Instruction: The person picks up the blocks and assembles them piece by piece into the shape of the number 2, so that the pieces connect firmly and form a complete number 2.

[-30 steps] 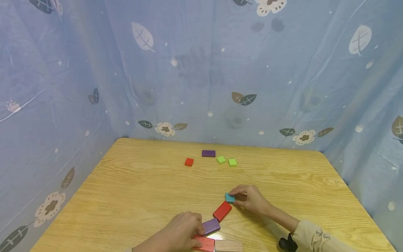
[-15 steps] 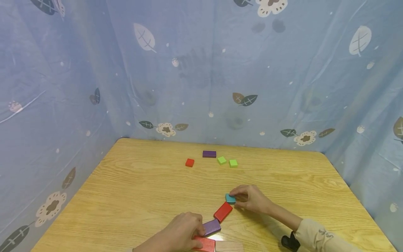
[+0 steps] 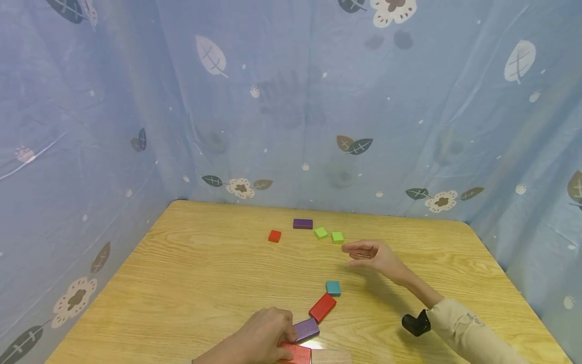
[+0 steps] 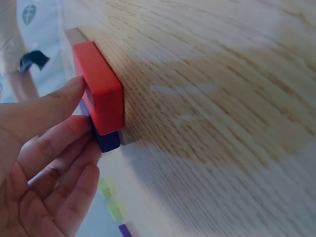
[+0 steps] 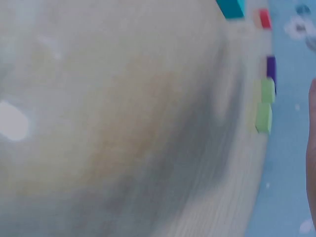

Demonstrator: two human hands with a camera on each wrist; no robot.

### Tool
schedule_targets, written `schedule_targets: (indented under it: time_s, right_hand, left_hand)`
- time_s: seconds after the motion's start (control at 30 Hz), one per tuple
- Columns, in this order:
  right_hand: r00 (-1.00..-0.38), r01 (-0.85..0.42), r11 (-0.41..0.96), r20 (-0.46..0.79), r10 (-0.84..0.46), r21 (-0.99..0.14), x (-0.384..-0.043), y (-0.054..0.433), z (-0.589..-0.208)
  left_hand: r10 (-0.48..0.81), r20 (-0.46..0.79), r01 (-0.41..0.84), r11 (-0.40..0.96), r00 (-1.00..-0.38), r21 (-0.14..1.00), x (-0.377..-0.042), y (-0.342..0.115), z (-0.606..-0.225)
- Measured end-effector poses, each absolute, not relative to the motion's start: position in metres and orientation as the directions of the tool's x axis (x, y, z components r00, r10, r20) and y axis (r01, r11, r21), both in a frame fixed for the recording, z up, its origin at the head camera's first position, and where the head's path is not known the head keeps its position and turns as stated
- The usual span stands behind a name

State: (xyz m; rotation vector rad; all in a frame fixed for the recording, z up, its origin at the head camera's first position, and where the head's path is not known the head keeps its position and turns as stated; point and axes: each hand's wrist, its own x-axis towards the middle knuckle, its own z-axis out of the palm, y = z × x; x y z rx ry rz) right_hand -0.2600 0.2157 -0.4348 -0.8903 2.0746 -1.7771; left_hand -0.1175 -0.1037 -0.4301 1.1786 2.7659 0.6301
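Note:
My left hand [image 3: 265, 333] rests at the table's near side, thumb on a red block [image 4: 101, 84] and curled fingers by the end of a purple block [image 3: 306, 329]. Another red block [image 3: 323, 307] lies slanted beyond the purple one. A teal block [image 3: 333, 288] sits just past that one's far end. My right hand [image 3: 379, 260] hovers over the table with its fingers extended and nothing between them, close to two green blocks [image 3: 337, 237]. In the right wrist view, only a finger [image 5: 312, 148] shows at the right edge.
A small red block [image 3: 275, 236] and a dark purple block [image 3: 302, 224] lie near the wooden table's [image 3: 204, 263] far edge. A pale wood block [image 3: 332, 357] adjoins the near red block. Patterned blue curtains [image 3: 291, 101] surround the table's back and sides.
My right hand has let go of the teal block and moved away from it, up toward the green blocks. The teal block stays in place. The left hand keeps its position.

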Motion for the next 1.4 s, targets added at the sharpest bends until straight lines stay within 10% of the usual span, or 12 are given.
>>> schedule_targets:
  time_s: [0.67,1.4]
  right_hand:
    - [-0.876,-0.201,0.02,0.171,-0.45,-0.979,-0.343,0.216,-0.427]
    - [-0.925,-0.138,0.176,0.063,-0.375,-0.975,-0.356,0.22,-0.451]
  left_hand:
    - [0.712,0.101,0.689,0.618,-0.694,0.379,-0.12,-0.104,-0.43]
    - [0.673,0.039,0.608,0.64,-0.739,0.469,-0.121,-0.104,-0.431]
